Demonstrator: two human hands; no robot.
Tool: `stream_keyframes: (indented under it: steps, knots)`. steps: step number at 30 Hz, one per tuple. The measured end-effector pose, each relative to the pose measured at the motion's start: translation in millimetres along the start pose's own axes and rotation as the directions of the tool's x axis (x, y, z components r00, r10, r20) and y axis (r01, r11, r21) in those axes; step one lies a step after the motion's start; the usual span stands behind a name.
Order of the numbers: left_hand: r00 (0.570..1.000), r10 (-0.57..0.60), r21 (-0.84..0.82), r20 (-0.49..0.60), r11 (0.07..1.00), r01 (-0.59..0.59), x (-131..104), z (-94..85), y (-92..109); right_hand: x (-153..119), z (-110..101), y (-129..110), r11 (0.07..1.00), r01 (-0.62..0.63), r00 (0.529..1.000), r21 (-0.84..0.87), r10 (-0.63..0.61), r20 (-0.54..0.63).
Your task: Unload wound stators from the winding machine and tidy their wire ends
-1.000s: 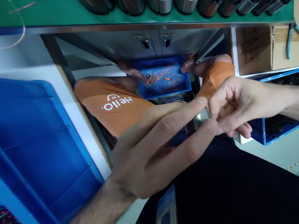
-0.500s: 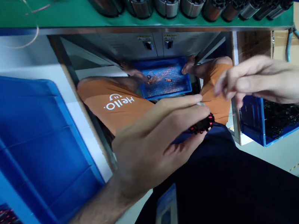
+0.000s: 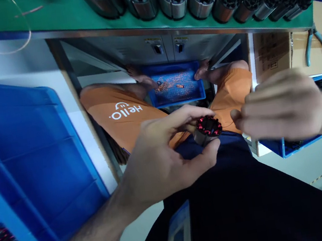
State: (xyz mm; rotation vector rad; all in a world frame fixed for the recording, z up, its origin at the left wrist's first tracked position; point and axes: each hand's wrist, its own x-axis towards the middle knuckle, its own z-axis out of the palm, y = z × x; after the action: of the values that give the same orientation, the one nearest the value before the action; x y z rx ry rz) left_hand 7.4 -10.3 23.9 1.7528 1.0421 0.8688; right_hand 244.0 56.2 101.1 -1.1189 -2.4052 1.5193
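My left hand (image 3: 169, 155) grips a small motor stator (image 3: 204, 134) between thumb and fingers, over my lap. The stator has a grey metal body, a black slotted end and red copper windings, and that end faces up and to the right. A thin wire (image 3: 227, 123) runs from its right side to my right hand (image 3: 281, 107). The right hand is closed and smeared by motion, a short way right of the stator. Its fingertips seem pinched on the wire, though the grip itself is blurred.
Rows of metal-cased stators (image 3: 173, 2) stand on the green bench (image 3: 53, 17). Loose wire (image 3: 29, 33) hangs over its edge. A blue tray (image 3: 179, 100) with copper scraps lies between my feet. Blue bins (image 3: 30, 145) stand at left; pliers (image 3: 313, 41) hang on a cardboard box (image 3: 301, 63) at right.
My left hand has turned the stator so that its wound end shows, and its fingers have opened somewhat around it. The right hand has turned over and closed, with wire now stretched toward it.
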Motion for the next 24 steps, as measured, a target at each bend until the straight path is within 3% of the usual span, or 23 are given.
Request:
stream_keyframes:
  steps: [2, 4, 7, 9, 11, 13, 16, 18, 20, 21, 24]
  knots:
    - [0.995, 0.056, 0.059, -0.079, 0.997, -0.052, -0.7, -0.4, -1.4, -3.2, -9.9, 6.2, 0.999, 0.017, 0.997, 0.038, -0.014, -0.08]
    - [0.969, 0.182, 0.173, -0.166, 0.973, -0.153, -1.1, -1.0, -1.7, -4.8, -15.7, 16.4, 0.955, -0.087, 0.99, 0.283, 0.114, -0.08]
    - [0.922, 0.356, 0.252, -0.154, 0.916, -0.311, 1.8, -2.0, -1.2, -3.2, -10.3, 30.7, 0.713, -0.381, 0.925, 0.588, 0.296, 0.24]
    - [0.883, 0.457, 0.276, -0.107, 0.867, -0.415, 6.0, -2.8, -0.3, -0.7, 0.0, 36.2, 0.58, -0.54, 0.836, 0.609, 0.288, 0.467]
    - [0.869, 0.493, 0.286, -0.047, 0.84, -0.461, 9.6, -3.3, 1.1, 1.1, 10.6, 37.6, 0.556, -0.603, 0.781, 0.572, 0.264, 0.566]
    - [0.896, 0.443, 0.296, -0.002, 0.856, -0.423, 10.5, -2.4, 2.7, 1.0, 17.6, 34.8, 0.658, -0.536, 0.822, 0.53, 0.262, 0.506]
    - [0.961, 0.274, 0.296, -0.02, 0.92, -0.257, 7.5, 1.8, 4.2, -2.6, 18.2, 25.6, 0.872, -0.322, 0.936, 0.368, 0.233, 0.265]
    - [0.99, 0.137, 0.21, -0.026, 0.969, -0.128, 4.9, 4.2, 3.8, -5.8, 12.2, 19.9, 0.957, -0.204, 0.976, 0.206, 0.182, 0.122]
    - [0.998, 0.059, 0.126, -0.02, 0.991, -0.056, 3.3, 4.3, 2.3, -8.5, 2.7, 18.0, 0.989, -0.113, 0.994, 0.094, 0.112, 0.02]
    - [0.996, 0.078, 0.119, -0.031, 0.99, -0.074, 2.9, 3.7, 1.4, -9.5, -2.3, 18.8, 0.991, -0.083, 0.996, 0.106, 0.086, -0.02]
    - [0.961, 0.242, 0.245, -0.133, 0.948, -0.204, 2.7, 1.6, 0.2, -10.2, -12.2, 26.8, 0.885, -0.181, 0.983, 0.428, 0.181, 0.041]
